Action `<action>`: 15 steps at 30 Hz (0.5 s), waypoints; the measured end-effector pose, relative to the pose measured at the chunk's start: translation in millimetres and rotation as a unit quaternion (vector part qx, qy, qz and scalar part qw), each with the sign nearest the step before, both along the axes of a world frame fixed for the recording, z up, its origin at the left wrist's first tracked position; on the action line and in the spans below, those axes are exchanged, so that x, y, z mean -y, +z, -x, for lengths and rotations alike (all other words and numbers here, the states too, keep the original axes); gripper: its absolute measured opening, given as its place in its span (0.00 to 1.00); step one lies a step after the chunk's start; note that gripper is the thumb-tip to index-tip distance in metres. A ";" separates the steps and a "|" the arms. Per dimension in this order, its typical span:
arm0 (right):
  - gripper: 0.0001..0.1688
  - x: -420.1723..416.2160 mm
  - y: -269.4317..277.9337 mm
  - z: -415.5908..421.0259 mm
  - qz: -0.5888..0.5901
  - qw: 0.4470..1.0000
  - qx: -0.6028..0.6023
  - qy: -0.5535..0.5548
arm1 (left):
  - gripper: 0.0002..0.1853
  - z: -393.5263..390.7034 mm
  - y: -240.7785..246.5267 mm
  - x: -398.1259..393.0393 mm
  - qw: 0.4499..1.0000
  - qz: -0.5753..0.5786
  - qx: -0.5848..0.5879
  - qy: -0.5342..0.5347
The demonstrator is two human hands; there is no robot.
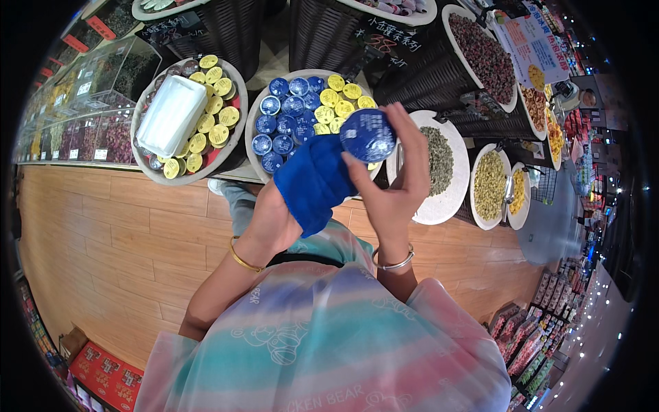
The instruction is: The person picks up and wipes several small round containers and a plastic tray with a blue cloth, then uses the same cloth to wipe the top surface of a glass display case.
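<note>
Between the thumb and fingers of my right hand (396, 170) is a small round tub with a blue foil lid (368, 135), the lid facing up. My left hand (275, 213) is wrapped in a blue cloth (316, 183), which hides most of its fingers. The cloth meets the tub's left side. Just beyond, a round cloth-lined basket (253, 129) holds several blue-lidded tubs (285, 123) and yellow-lidded tubs (344, 108). To its left, another lined basket (177, 181) holds yellow-lidded and dark-lidded tubs, with a white plastic-wrapped tray (171, 116) lying on top.
Lined baskets of dried leaves (437, 159), yellow dried flowers (490, 180) and dark red dried buds (481, 54) stand to the right. Clear bins (98, 113) line the far left. Black handwritten price signs (388, 38) stand behind. A red box (108, 376) sits low at left on the wooden floor (128, 226).
</note>
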State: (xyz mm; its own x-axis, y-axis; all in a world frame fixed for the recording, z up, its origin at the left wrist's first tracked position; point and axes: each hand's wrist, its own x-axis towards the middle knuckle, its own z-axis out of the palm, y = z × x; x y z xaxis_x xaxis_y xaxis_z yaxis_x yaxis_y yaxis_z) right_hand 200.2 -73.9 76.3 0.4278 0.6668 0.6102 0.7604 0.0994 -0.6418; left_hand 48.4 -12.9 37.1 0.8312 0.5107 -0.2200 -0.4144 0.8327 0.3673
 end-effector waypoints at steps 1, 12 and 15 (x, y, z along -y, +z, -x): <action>0.39 1.7 -1.2 -2.8 0.007 1.000 -0.001 -0.001 | 0.27 1.8 -1.8 -0.2 1.000 0.004 0.013 -0.004; 0.36 12.5 -0.9 13.4 0.046 0.998 -0.023 0.044 | 0.25 -0.4 -3.5 -1.3 0.998 0.008 0.058 -0.015; 0.36 6.6 -0.1 14.2 0.049 0.997 0.009 0.055 | 0.25 -0.3 -1.6 1.5 0.997 0.045 0.059 -0.027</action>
State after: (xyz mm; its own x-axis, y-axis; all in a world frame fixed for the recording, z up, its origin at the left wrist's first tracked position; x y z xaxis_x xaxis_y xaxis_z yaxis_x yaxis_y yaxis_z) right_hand 186.0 -80.5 76.2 0.3384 0.7657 0.5470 0.7596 0.1209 -0.6391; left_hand 48.8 -14.5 35.5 0.8794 0.4478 -0.1615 -0.4048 0.8819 0.2416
